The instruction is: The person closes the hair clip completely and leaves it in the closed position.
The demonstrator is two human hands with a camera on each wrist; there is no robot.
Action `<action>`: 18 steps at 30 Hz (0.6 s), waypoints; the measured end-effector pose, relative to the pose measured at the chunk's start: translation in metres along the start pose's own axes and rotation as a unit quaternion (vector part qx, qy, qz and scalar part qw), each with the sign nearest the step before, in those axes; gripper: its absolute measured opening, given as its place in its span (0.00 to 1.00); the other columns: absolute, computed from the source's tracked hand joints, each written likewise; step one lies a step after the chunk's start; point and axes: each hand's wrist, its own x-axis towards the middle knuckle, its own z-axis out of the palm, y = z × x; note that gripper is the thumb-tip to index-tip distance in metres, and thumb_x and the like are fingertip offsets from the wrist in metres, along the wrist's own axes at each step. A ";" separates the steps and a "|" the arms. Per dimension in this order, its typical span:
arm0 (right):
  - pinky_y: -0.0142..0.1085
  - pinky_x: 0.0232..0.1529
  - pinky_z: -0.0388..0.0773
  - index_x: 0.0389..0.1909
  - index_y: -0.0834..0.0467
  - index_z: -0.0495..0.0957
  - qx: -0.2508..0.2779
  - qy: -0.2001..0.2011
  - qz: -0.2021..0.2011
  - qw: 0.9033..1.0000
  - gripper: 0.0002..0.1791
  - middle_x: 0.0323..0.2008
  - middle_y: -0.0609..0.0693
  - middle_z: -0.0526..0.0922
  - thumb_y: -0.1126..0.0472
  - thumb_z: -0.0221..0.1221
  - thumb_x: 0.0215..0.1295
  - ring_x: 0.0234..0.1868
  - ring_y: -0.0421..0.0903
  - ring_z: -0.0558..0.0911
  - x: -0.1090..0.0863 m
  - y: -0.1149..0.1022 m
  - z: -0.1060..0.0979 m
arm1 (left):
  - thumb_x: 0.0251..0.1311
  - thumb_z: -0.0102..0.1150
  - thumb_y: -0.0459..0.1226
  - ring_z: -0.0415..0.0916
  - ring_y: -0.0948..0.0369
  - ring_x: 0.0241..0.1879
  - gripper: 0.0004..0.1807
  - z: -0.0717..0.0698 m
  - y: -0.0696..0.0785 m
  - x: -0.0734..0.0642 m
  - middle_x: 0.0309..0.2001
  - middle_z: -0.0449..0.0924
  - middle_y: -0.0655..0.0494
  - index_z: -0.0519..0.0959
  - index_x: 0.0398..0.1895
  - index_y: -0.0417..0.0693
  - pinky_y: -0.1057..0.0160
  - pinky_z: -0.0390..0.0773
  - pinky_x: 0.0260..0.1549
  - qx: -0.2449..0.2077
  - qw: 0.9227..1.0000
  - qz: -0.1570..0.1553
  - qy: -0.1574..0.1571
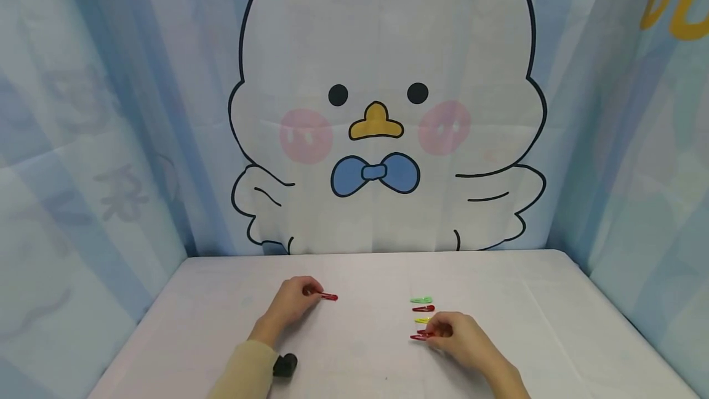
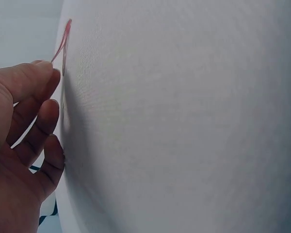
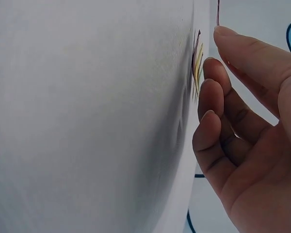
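At the left of the table, my left hand (image 1: 293, 300) pinches a red snap hair clip (image 1: 330, 297) by one end; the clip's other end points right. The left wrist view shows that red clip (image 2: 67, 31) with its two arms spread apart, its tip close to the white surface. My right hand (image 1: 460, 338) pinches another red hair clip (image 1: 418, 337) between thumb and finger. Behind it lie a green clip (image 1: 421, 300), a red clip (image 1: 423, 308) and a yellow clip (image 1: 422, 320), stacked in a column. A further red clip (image 1: 421, 331) is partly hidden by the right fingers.
A white cloth covers the table (image 1: 354, 350). Behind it hangs a curtain (image 1: 382, 220) with a cartoon chick, and more curtain closes both sides. A small black object (image 1: 285, 366) sits against the left sleeve (image 1: 246, 368).
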 end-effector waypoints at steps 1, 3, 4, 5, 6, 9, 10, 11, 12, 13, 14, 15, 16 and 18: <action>0.34 0.31 0.69 0.33 0.54 0.81 -0.003 -0.001 0.002 1.000 0.08 0.26 0.44 0.74 0.63 0.73 0.57 0.31 0.43 0.72 0.000 0.001 0.000 | 0.62 0.67 0.30 0.71 0.58 0.36 0.04 0.000 0.000 0.000 0.33 0.77 0.58 0.83 0.37 0.47 0.57 0.74 0.39 0.000 1.000 -0.001 0.001; 0.34 0.31 0.69 0.32 0.54 0.81 -0.006 -0.002 0.002 1.000 0.09 0.26 0.44 0.74 0.62 0.73 0.57 0.31 0.43 0.72 0.000 0.002 -0.001 | 0.62 0.67 0.30 0.70 0.58 0.36 0.04 0.000 0.000 0.000 0.33 0.77 0.58 0.83 0.37 0.46 0.57 0.74 0.39 0.000 1.000 0.000 0.004; 0.34 0.31 0.68 0.32 0.53 0.81 -0.007 -0.003 0.000 1.000 0.09 0.26 0.44 0.74 0.62 0.73 0.57 0.30 0.43 0.72 -0.001 0.003 -0.002 | 0.62 0.67 0.30 0.70 0.58 0.36 0.04 0.000 0.000 -0.001 0.33 0.77 0.58 0.84 0.37 0.46 0.57 0.74 0.39 -0.001 1.000 0.002 0.006; 0.34 0.31 0.68 0.32 0.53 0.81 -0.008 -0.004 -0.001 1.000 0.09 0.26 0.44 0.74 0.62 0.73 0.57 0.30 0.43 0.72 -0.001 0.004 -0.002 | 0.62 0.67 0.30 0.70 0.58 0.35 0.04 0.001 0.000 -0.001 0.32 0.77 0.58 0.84 0.37 0.46 0.57 0.74 0.39 -0.001 1.000 0.003 0.007; 0.34 0.31 0.68 0.32 0.53 0.81 -0.009 -0.004 -0.003 1.000 0.09 0.26 0.44 0.74 0.62 0.73 0.57 0.30 0.43 0.72 -0.001 0.005 -0.002 | 0.62 0.67 0.30 0.71 0.58 0.35 0.03 0.001 0.000 -0.001 0.32 0.77 0.58 0.84 0.37 0.46 0.57 0.74 0.39 -0.002 1.000 0.003 0.008; 0.34 0.31 0.68 0.31 0.54 0.80 -0.012 -0.003 0.000 1.000 0.09 0.26 0.44 0.73 0.63 0.73 0.57 0.30 0.44 0.72 -0.001 0.007 -0.002 | 0.62 0.67 0.31 0.71 0.58 0.35 0.02 0.002 0.001 -0.002 0.33 0.77 0.58 0.84 0.36 0.46 0.57 0.75 0.40 -0.007 1.000 0.003 0.012; 0.35 0.31 0.68 0.31 0.54 0.80 -0.015 -0.001 0.002 1.000 0.09 0.25 0.44 0.73 0.64 0.73 0.56 0.30 0.44 0.72 -0.001 0.007 -0.002 | 0.63 0.67 0.31 0.71 0.58 0.35 0.02 0.002 0.001 -0.002 0.33 0.78 0.58 0.84 0.37 0.46 0.57 0.75 0.40 -0.009 1.000 0.003 0.012; 0.35 0.32 0.68 0.31 0.54 0.80 -0.017 0.001 0.007 1.000 0.09 0.25 0.45 0.73 0.64 0.73 0.56 0.30 0.44 0.72 -0.001 0.007 -0.003 | 0.63 0.67 0.32 0.72 0.59 0.35 0.02 0.002 0.001 -0.002 0.33 0.78 0.58 0.84 0.37 0.46 0.57 0.76 0.41 -0.010 1.000 0.000 0.012; 0.35 0.32 0.68 0.31 0.53 0.80 -0.020 0.002 0.013 1.000 0.10 0.25 0.45 0.73 0.65 0.73 0.56 0.30 0.44 0.72 -0.001 0.007 -0.003 | 0.63 0.67 0.32 0.72 0.59 0.35 0.02 0.002 0.002 -0.002 0.33 0.78 0.58 0.84 0.37 0.46 0.57 0.76 0.41 -0.013 1.000 0.000 0.014; 0.36 0.32 0.68 0.31 0.53 0.80 -0.022 0.003 0.021 1.000 0.10 0.25 0.45 0.73 0.65 0.73 0.56 0.30 0.44 0.72 -0.001 0.006 -0.002 | 0.64 0.66 0.32 0.72 0.59 0.35 0.02 0.002 0.002 -0.002 0.34 0.78 0.58 0.84 0.38 0.46 0.57 0.76 0.41 -0.014 1.000 0.000 0.014; 0.36 0.33 0.68 0.30 0.53 0.80 -0.024 0.004 0.028 0.999 0.10 0.25 0.45 0.73 0.66 0.73 0.56 0.30 0.43 0.72 -0.001 0.006 -0.002 | 0.64 0.66 0.32 0.72 0.59 0.35 0.02 0.001 0.002 -0.002 0.34 0.78 0.58 0.84 0.38 0.46 0.56 0.77 0.41 -0.015 1.000 0.002 0.015; 0.37 0.33 0.68 0.30 0.53 0.80 -0.026 0.005 0.035 0.999 0.10 0.25 0.45 0.73 0.66 0.73 0.56 0.30 0.43 0.72 -0.001 0.006 -0.002 | 0.65 0.65 0.32 0.72 0.59 0.35 0.02 0.001 0.003 -0.002 0.34 0.78 0.58 0.84 0.38 0.45 0.56 0.77 0.40 -0.017 1.000 0.003 0.016; 0.37 0.33 0.68 0.30 0.53 0.80 -0.028 0.006 0.038 0.999 0.10 0.25 0.45 0.73 0.67 0.72 0.56 0.30 0.43 0.71 0.000 0.006 -0.002 | 0.65 0.65 0.32 0.72 0.59 0.35 0.02 0.001 0.003 -0.002 0.34 0.78 0.58 0.84 0.39 0.45 0.56 0.76 0.40 -0.017 1.000 0.004 0.016; 0.37 0.33 0.68 0.30 0.53 0.80 -0.029 0.006 0.042 0.999 0.10 0.25 0.45 0.73 0.67 0.72 0.56 0.29 0.43 0.71 0.000 0.006 -0.002 | 0.66 0.64 0.32 0.72 0.59 0.35 0.02 0.001 0.003 -0.003 0.34 0.78 0.58 0.83 0.39 0.44 0.57 0.76 0.39 -0.020 1.000 0.011 0.017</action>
